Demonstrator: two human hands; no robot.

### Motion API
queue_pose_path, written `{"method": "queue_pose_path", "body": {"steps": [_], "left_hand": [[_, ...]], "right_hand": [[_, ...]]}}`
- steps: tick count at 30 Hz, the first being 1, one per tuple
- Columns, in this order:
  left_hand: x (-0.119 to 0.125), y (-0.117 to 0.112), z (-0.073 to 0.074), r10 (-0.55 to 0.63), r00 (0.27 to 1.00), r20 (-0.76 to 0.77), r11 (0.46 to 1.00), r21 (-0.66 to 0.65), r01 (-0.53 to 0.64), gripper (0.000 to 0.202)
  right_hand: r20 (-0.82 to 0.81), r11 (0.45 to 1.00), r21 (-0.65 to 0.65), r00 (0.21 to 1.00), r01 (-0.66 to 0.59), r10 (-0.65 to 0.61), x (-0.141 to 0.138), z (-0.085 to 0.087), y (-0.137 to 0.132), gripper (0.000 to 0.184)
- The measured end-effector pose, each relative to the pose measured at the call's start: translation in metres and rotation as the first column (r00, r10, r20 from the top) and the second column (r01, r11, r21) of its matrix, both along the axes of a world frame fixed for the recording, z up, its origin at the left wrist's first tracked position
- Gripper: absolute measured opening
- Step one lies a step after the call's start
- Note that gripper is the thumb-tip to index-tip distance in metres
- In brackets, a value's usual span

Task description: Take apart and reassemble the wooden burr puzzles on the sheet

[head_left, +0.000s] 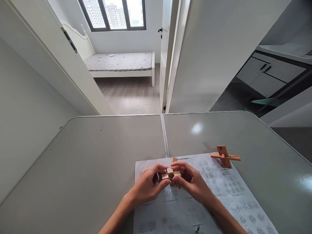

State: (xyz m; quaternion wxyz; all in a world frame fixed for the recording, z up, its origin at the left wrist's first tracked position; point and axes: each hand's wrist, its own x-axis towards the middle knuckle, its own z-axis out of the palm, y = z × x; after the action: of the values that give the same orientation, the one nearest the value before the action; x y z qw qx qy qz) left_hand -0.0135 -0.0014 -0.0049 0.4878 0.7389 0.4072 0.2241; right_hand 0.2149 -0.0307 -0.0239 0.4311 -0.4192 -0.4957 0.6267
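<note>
While both hands are up close together over the sheet, the left hand [146, 185] and the right hand [192, 182] are each pinching the same little wooden puzzle [171, 172] between fingertips and thumb, so it's held from both sides at once. It's a bunch of pale wooden bars crossed into a knot shape, one bar poking up at the back, and it sits just above the instruction sheet [195, 208], near the sheet's top edge. That sheet is a white printed page full of small diagrams of similar block shapes, lying flat on the grey table [85, 162] at the near edge. Off to the right, sitting on the sheet's top right corner, there's a second wooden piece [225, 157], more orange in colour, looks like a couple of bars crossed with one standing up. It's well apart from the hands, nobody touching it. Past the table you can see a doorway with a bed [120, 63] under a window.
</note>
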Motion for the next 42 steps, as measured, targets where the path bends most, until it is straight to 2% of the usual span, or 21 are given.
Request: {"method": "queue_pose_path", "body": {"steps": [3,18,25,32,38,42], "left_hand": [[0.0005,0.0,0.0012,0.011,1.0,0.009,1.0,-0.005,-0.011,0.022],[0.0035,0.0005,0.0009,0.05,0.999,0.015,0.998,0.038,-0.051,0.024],[0.0037,0.0002,0.0003,0.047,0.999,0.007,0.998,0.033,-0.047,0.026],[0.0028,0.0,-0.0043,0.028,1.0,-0.011,0.999,0.038,-0.028,0.038],[0.0052,0.0009,0.0018,0.05,0.999,-0.014,0.997,0.057,-0.049,0.021],[0.0057,0.0006,0.0041,0.051,0.999,0.003,0.997,0.059,-0.051,0.018]], "right_hand": [[0.001,1.0,-0.001,1.0,0.003,-0.003,-0.0004,0.001,0.0006,0.031],[0.04,1.0,0.019,0.999,0.011,-0.012,-0.0025,0.0036,0.0004,0.028],[0.021,0.999,0.026,0.999,0.029,-0.03,-0.0039,-0.0012,0.0022,0.028],[0.021,1.0,0.001,0.999,0.029,-0.029,-0.004,0.0013,0.0013,0.03],[-0.04,0.999,-0.022,0.998,-0.045,0.044,-0.0025,0.0014,0.0023,0.031],[-0.028,0.998,-0.045,0.999,-0.047,0.046,-0.0024,-0.0003,0.0024,0.033]]}}
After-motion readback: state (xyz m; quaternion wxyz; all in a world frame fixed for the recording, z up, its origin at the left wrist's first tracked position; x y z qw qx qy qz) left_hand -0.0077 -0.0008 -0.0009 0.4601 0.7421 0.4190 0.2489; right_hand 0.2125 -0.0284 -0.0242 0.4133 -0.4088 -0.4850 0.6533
